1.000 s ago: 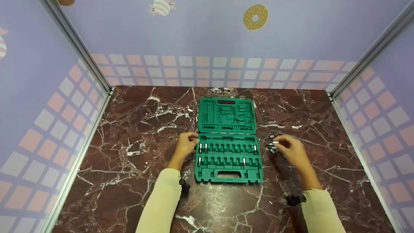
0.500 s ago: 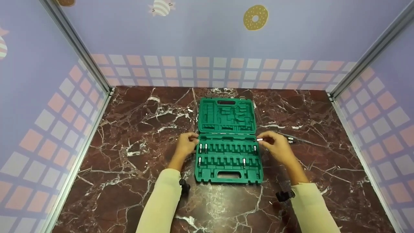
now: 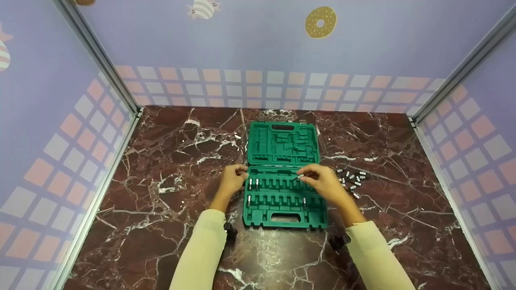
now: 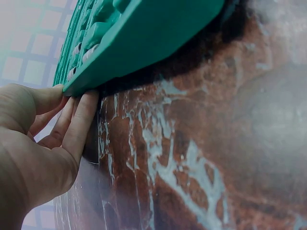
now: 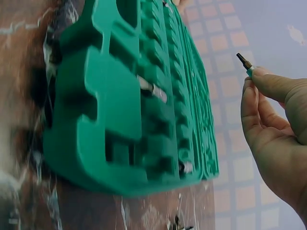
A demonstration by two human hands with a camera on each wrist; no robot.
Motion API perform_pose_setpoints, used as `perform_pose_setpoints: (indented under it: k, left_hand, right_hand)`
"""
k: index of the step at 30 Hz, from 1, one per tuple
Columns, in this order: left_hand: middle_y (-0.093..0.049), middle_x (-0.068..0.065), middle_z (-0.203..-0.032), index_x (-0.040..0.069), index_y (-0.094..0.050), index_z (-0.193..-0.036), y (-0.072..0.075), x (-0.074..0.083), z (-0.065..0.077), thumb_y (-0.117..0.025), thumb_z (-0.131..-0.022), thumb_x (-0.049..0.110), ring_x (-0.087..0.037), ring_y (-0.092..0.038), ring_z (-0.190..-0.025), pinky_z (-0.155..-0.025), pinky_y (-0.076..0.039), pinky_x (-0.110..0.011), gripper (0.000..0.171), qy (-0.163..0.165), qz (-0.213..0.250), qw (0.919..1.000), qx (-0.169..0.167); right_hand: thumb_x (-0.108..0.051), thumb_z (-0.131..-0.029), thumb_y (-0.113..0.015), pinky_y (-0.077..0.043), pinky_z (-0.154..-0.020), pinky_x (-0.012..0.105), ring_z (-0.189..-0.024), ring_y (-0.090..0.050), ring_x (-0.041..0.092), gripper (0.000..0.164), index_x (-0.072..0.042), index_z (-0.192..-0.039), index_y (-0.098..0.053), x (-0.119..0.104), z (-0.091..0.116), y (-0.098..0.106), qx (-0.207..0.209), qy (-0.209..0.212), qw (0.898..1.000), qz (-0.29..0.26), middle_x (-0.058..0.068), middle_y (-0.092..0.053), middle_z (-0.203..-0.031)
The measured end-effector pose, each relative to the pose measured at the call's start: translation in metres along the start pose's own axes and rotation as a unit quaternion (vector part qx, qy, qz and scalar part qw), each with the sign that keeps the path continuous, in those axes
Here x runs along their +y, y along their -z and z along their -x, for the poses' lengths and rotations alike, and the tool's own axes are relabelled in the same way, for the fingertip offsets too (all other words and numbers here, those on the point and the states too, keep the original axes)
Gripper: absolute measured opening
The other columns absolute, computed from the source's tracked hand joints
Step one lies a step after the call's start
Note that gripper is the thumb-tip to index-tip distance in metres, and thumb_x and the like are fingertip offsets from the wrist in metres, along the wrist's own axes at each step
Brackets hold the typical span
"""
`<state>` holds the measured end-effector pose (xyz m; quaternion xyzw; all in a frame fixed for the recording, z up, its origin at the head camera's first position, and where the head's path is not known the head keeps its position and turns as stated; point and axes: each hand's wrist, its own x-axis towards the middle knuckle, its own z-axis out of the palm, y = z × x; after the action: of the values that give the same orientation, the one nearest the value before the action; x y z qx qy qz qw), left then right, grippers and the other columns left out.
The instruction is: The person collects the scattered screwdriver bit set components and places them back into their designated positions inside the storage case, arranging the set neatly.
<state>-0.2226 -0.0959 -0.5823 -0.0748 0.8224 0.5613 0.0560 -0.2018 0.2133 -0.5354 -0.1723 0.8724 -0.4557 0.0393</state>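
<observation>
An open green plastic tool case point(image 3: 278, 219) lies on the table. My left hand point(image 3: 231, 181) holds its left edge; in the left wrist view the thumb is on the rim and fingers are against the side. Over the upper row of slots, my right hand point(image 3: 322, 185) pinches a small bit socket point(image 5: 245, 63) between thumb and fingertips, its dark tip pointing out. Two bit sockets point(image 3: 256, 184) sit at the left of the upper row. The lower row bears one bit socket point(image 3: 248, 200) at its left and another bit socket point(image 3: 304, 202) farther right.
Right of the case, several loose bit sockets point(image 3: 351, 179) lie scattered on the marbled table point(image 3: 177, 241). The case lid point(image 3: 282, 143) is folded back flat. Patterned wall panels point(image 3: 258, 44) enclose the table at the back and both sides.
My right hand has moved left from the loose bit sockets to above the case's upper row, carrying one bit socket. The left hand has stayed at the case's edge.
</observation>
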Motion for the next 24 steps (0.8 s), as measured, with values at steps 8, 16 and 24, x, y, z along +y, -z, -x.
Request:
perform_pose_setpoints:
  k: [8,16,24]
  left_hand:
    - [-0.069,-0.017,-0.108,0.001,-0.074,-0.119,0.000,0.001,-0.001,-0.065,-0.099,0.001,-0.029,-0.068,-0.094,-0.067,-0.062,-0.038,0.021,0.011,0.004,0.9999,-0.005]
    - [-0.069,-0.016,-0.107,0.003,-0.074,-0.119,0.001,0.000,-0.001,-0.066,-0.099,0.003,-0.029,-0.068,-0.095,-0.069,-0.062,-0.039,0.021,0.007,-0.004,0.9999,-0.007]
    - [-0.069,-0.017,-0.109,0.002,-0.073,-0.121,0.000,0.000,-0.001,-0.065,-0.100,0.004,-0.029,-0.068,-0.094,-0.069,-0.062,-0.040,0.022,0.005,-0.005,0.9999,-0.015]
  right_hand:
    - [-0.013,-0.098,-0.071,-0.055,-0.075,0.032,-0.089,-0.068,0.017,0.020,-0.007,-0.117,-0.076,-0.011,-0.012,-0.015,-0.032,0.000,0.999,0.006,0.004,-0.074,-0.112]
    - [-0.014,-0.099,-0.070,-0.057,-0.080,0.037,-0.093,-0.068,0.018,0.020,-0.005,-0.116,-0.073,-0.016,-0.028,-0.035,-0.062,0.005,0.998,0.009,0.004,-0.073,-0.108]
    - [-0.012,-0.097,-0.072,-0.058,-0.081,0.041,-0.093,-0.070,0.020,0.015,-0.005,-0.111,-0.073,-0.023,-0.043,-0.052,-0.088,0.005,0.995,0.038,0.006,-0.074,-0.103]
